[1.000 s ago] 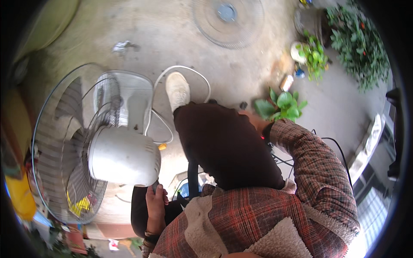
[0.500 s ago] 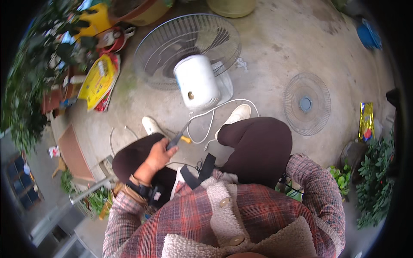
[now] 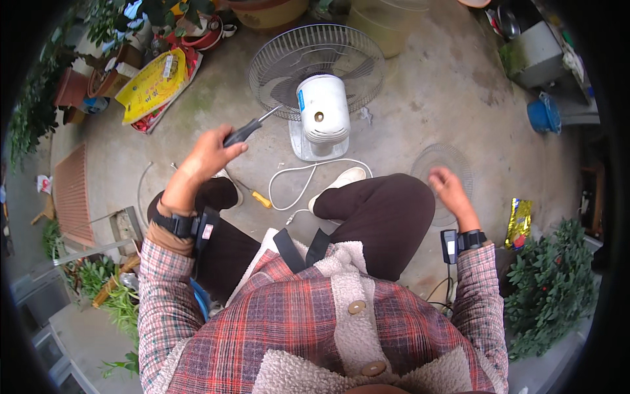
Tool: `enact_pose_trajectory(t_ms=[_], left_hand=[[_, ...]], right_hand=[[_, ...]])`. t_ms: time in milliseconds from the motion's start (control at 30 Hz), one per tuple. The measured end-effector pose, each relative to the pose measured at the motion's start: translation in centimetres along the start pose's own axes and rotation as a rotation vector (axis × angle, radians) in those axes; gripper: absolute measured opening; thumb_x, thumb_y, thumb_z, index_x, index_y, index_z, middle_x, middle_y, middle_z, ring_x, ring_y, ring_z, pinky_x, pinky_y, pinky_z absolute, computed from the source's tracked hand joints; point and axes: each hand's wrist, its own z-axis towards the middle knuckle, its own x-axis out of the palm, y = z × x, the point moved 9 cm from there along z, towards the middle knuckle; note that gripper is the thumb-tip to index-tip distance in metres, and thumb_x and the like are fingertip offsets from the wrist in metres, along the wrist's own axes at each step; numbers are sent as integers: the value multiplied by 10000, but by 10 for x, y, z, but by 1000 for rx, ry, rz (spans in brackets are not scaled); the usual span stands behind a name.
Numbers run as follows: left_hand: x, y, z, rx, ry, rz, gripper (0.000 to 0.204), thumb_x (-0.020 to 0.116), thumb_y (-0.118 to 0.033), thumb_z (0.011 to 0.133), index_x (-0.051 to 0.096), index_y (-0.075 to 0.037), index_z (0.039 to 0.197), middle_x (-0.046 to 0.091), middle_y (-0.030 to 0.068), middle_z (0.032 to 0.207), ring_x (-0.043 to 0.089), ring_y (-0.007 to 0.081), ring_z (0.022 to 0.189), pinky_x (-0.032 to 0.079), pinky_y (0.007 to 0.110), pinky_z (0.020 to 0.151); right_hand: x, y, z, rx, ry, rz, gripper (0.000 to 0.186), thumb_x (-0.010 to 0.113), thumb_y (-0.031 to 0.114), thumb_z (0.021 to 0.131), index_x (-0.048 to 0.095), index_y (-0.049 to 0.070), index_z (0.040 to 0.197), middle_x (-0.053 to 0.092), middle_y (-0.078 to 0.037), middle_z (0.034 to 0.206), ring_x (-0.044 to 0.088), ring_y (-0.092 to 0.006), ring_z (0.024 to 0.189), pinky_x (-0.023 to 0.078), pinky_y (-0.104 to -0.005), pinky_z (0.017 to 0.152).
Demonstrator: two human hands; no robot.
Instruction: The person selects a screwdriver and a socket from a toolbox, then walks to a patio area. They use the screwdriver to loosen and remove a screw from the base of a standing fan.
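My left hand point(image 3: 213, 150) grips a screwdriver with a dark handle point(image 3: 243, 132), its metal tip pointing up beside the fan. My right hand point(image 3: 446, 187) is raised near my right knee, fingers loosely bent and apart, holding nothing. In front of me stands a fan on a silver base point(image 3: 302, 148), with a white motor housing point(image 3: 325, 108) facing me and its wire cage and dark blades point(image 3: 282, 69) behind it. A white cord point(image 3: 295, 167) loops below it, near a second screwdriver with a yellow handle point(image 3: 261, 199). The detached round grille point(image 3: 433, 152) lies behind my right hand.
Potted plants and red pots point(image 3: 69, 88) line the left, beside a yellow sack point(image 3: 147, 85). A blue bucket point(image 3: 545, 111) and grey trough point(image 3: 528, 56) stand at the upper right. A leafy bush point(image 3: 545, 289) and gold packet point(image 3: 518, 217) are at the lower right.
My view has swung round to face the fan. My left hand has risen with the screwdriver toward the motor housing, and my right hand has come up from beside my leg.
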Motion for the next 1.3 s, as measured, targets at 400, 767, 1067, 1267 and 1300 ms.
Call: enact_pose_trajectory(t_ms=[400,767,1067,1267,1300], left_hand=[[11,39,57,64,-53,143,277,678,-207,778,576,-3,934,605,191,785,585,352,748,450,418,671],[28,54,66,11,16,120,261,675,-191,782,567,-13,941,611,186,800,587,363,775,455,422,687],[54,46,36,97,224,-36,228,668,-160,779,556,4,890,587,192,758,568,364,748,441,418,684],[87,76,33,-20,194,-64,233,661,-169,786,552,9,890,593,190,769,575,369,760,441,426,694],[90,77,32,-6,186,-60,233,659,-170,787,553,8,893,595,190,773,576,370,762,443,427,696]], right_hand=[[80,260,113,-154,73,519,374,576,176,899,506,-10,1216,594,-136,1148,558,-182,1059,430,-303,910],[145,195,140,12,-17,453,884,722,269,776,183,-55,1397,313,-274,1377,342,-332,1287,335,-421,1029],[160,167,141,90,62,590,978,767,302,737,134,-34,1403,369,-217,1338,404,-311,1231,356,-430,1007],[173,164,138,146,175,728,693,689,326,817,323,42,1332,465,-120,1249,497,-272,1135,446,-490,922],[171,161,140,172,134,706,682,687,324,814,335,42,1326,475,-120,1238,506,-273,1123,452,-488,914]])
